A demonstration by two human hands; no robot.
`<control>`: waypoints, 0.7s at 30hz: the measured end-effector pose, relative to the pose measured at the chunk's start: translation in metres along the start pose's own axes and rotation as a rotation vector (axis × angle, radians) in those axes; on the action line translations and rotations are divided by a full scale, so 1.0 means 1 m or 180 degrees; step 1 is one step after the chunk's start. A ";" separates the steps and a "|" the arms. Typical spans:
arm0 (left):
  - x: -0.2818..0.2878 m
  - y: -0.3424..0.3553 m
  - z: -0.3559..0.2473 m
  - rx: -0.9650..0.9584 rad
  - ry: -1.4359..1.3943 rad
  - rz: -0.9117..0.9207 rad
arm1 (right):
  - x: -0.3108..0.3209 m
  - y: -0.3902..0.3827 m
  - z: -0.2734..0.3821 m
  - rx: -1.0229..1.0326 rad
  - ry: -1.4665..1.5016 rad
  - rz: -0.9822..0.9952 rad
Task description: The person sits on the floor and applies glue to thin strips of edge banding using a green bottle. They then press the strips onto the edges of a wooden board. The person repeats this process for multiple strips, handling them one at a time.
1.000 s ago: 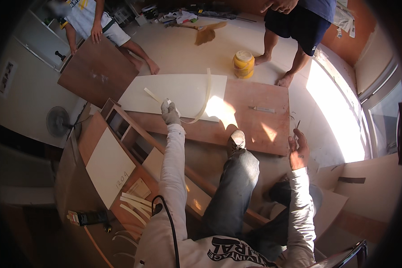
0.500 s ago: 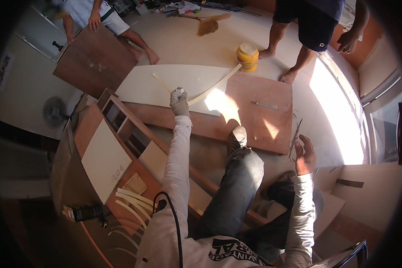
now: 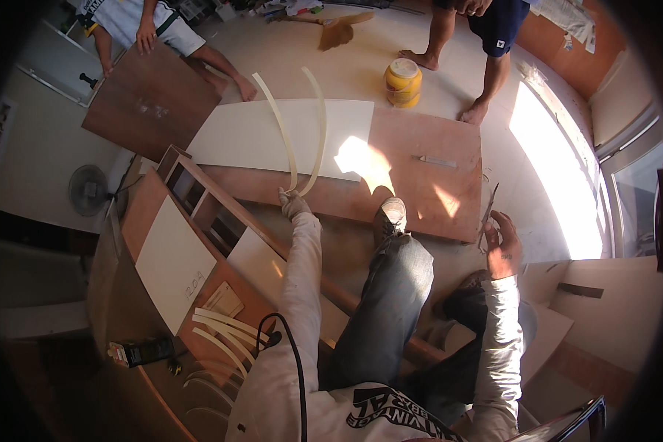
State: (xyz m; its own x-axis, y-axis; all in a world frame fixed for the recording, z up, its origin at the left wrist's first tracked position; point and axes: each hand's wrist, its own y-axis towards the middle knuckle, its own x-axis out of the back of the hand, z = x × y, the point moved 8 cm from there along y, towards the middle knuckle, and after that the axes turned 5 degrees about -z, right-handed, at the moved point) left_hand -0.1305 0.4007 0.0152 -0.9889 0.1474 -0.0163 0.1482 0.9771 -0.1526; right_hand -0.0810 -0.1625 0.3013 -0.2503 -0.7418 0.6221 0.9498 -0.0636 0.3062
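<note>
My left hand (image 3: 295, 204), in a pale work glove, is closed on thin cream edging strips (image 3: 319, 140). Two lengths curve away from the fist over a white panel (image 3: 250, 136); whether they are one folded piece cannot be made out. That panel lies on a reddish-brown board (image 3: 427, 199). My right hand (image 3: 502, 247) is bare, its fingers loosely curled but apart, at the board's right edge. Dark thin scraps (image 3: 488, 210) lie beside its fingertips, and I see no grip on them.
A brown wooden frame (image 3: 221, 210) runs along my left, with more cream strips (image 3: 221, 339) beside my arm. Beyond the board stands a yellow bucket (image 3: 403, 82). One person holds a brown panel (image 3: 155, 103) far left; another stands far right. A fan (image 3: 90, 190) is at left.
My left hand has come lower and nearer, swinging the strips so both lengths point away from me. My right hand's fingers have curled in more. The far-right person has shifted left.
</note>
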 end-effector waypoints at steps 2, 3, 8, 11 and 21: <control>-0.009 -0.026 0.002 0.0524 0.0090 0.0130 | 0.010 0.000 -0.005 -0.0001 -0.0092 -0.0072; 0.006 -0.003 0.000 0.0393 0.0007 0.0028 | 0.005 0.001 0.003 0.0037 -0.0030 -0.0038; -0.003 -0.010 0.007 0.0376 0.0097 -0.0143 | 0.011 -0.001 0.002 0.0021 -0.0218 -0.0072; 0.034 0.063 0.026 0.0534 -0.0271 -0.0200 | -0.005 0.000 0.021 0.0143 0.0201 0.0040; -0.010 -0.049 0.035 0.1232 0.1067 0.1056 | 0.013 -0.003 0.012 0.0078 0.0110 -0.0194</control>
